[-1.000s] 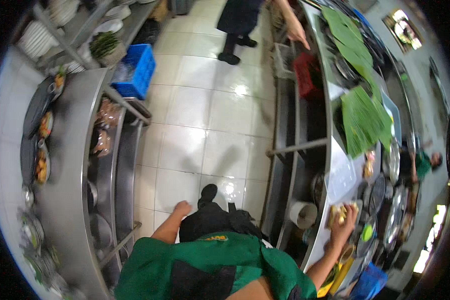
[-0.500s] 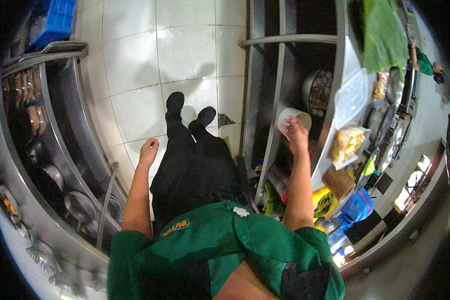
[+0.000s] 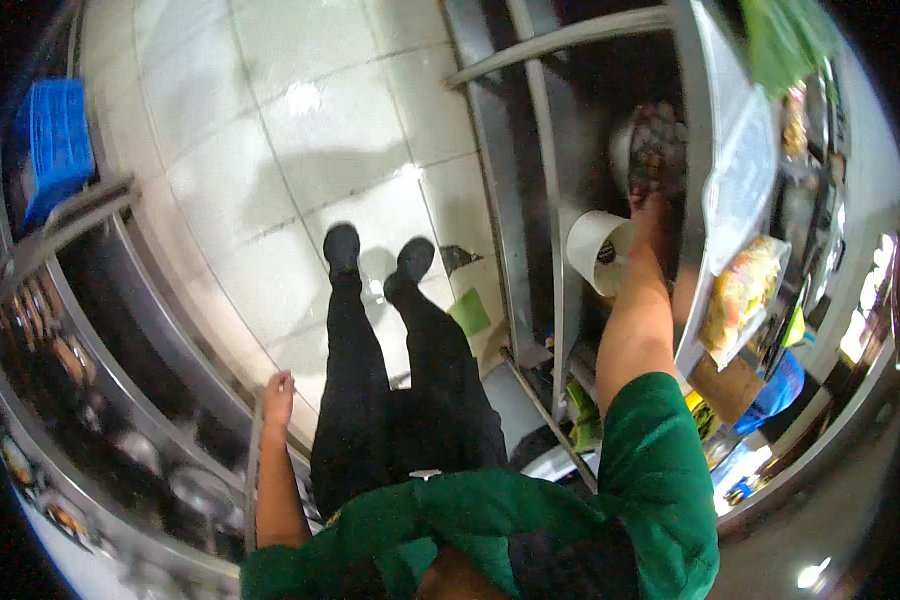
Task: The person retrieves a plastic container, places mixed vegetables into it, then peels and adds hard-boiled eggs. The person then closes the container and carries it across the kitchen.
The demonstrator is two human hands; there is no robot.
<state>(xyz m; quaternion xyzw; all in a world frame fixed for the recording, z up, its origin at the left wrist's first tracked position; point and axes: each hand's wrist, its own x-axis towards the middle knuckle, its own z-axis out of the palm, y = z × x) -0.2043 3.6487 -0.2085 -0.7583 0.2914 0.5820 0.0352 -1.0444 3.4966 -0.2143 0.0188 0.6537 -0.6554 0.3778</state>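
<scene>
My right arm stretches under the counter on the right, onto the shelf. My right hand (image 3: 652,208) is at the near edge of a round metal bowl (image 3: 622,158) full of small roundish pieces (image 3: 660,140), blurred and in shade. Its fingers are smeared and partly hidden, so I cannot tell whether they grip anything. Just left of that forearm is a white tub (image 3: 582,245), its open mouth turned towards the arm. My left hand (image 3: 278,398) hangs low beside the left-hand shelving, its fingers loosely curled with nothing visible in them.
On the right counter lie a clear plastic sheet or lid (image 3: 740,160), a bagged food pack (image 3: 742,300) and green leaves (image 3: 785,45). Metal shelving with pans (image 3: 205,492) lines the left side, with a blue crate (image 3: 58,145) beyond. A green scrap (image 3: 469,312) lies on the tiled floor (image 3: 270,190).
My right hand has moved from over the white tub farther in to the bowl. The left hand has dropped nearer my body. The view has turned and shifted.
</scene>
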